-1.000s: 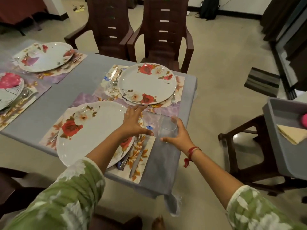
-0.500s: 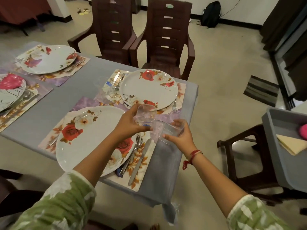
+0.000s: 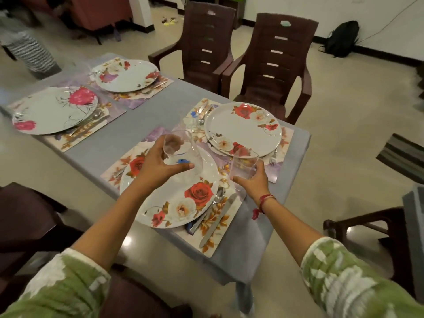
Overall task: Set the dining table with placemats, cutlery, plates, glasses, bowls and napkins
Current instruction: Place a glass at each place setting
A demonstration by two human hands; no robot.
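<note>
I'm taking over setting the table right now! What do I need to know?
Left hand grips a clear glass tumbler above the near white flowered plate. Right hand grips a second clear tumbler off that plate's far right edge.
Done: four flowered placemats with plates on the grey table, cutlery beside the near ones.
Left: set both glasses down; no bowls or napkins show on the table yet.
</note>
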